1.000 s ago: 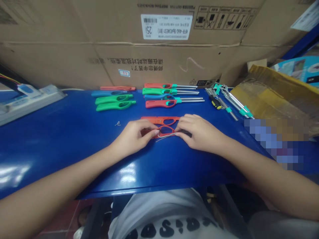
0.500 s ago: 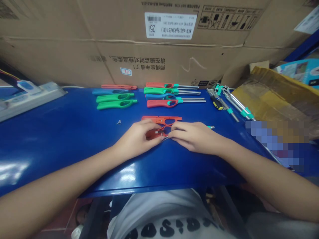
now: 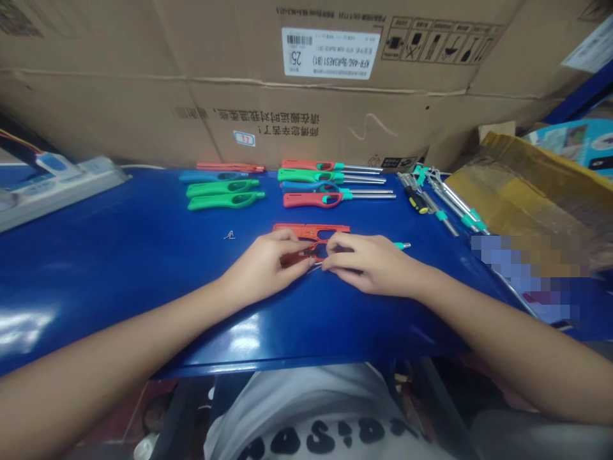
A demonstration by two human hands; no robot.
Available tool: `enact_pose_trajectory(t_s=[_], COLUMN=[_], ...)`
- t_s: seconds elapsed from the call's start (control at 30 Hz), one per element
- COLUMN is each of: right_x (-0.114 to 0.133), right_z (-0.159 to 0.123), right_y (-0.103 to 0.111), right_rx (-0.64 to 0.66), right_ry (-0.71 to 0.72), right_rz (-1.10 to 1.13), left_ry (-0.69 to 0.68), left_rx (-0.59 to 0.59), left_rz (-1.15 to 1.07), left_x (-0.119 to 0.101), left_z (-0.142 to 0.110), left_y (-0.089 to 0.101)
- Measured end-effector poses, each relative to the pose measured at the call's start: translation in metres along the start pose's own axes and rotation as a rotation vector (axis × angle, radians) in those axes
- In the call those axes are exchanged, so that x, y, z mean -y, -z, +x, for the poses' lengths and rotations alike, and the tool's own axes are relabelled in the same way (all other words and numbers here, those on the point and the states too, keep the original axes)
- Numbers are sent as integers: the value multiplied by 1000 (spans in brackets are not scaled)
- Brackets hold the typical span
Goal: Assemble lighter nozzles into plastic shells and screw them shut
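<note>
Grip: left hand (image 3: 261, 271) pinched tight on red lighter shell (image 3: 294, 257) at bench centre; right hand (image 3: 368, 263) curled in beside it, hold hidden. Cartons (image 3: 239, 121) stand behind blue bench (image 3: 119, 287); orange shell (image 3: 311, 230) lies just beyond the hands. Risk: thin wire (image 3: 313, 268) springs loose if pinch slackens.
</note>
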State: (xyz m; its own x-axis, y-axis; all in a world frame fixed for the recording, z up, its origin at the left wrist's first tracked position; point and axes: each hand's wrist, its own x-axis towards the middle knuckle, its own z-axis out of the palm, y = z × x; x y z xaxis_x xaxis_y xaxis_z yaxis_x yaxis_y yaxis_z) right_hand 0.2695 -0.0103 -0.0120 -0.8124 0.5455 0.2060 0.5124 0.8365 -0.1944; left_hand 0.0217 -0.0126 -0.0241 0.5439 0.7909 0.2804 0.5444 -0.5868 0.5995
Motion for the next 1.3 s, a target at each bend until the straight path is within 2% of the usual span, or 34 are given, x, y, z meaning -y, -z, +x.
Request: enact_pose_trajectory(t_s=[0.37,0.57,0.63,0.73,0.9,1.0,1.13,1.3], right_x=[-1,3,5,4,-5,-12,-16,-16], right_z=[0,2,2,1,0,1,2,3], right_y=[0,-1,-1,-1,-4,-6,-6,2], right_rx=[-23,-84,-79,-111,-193,-191,-167,-68], right_ry=[5,158,198,154,-208,-310,-289,-143], right_rz=[-21,-299,-318,-168,380,615,632,482], left_ry=[4,-105,-111,-112,-152,-211,-258,-309], left_rx=[60,153,164,176,193,222,221,212], left_rz=[31,193,210,179,95,108,147,152], left_x=[2,1,0,1,5,6,4,3], left_z=[0,0,-1,-1,0,1,1,1], left_y=[1,1,1,3,9,12,14,16])
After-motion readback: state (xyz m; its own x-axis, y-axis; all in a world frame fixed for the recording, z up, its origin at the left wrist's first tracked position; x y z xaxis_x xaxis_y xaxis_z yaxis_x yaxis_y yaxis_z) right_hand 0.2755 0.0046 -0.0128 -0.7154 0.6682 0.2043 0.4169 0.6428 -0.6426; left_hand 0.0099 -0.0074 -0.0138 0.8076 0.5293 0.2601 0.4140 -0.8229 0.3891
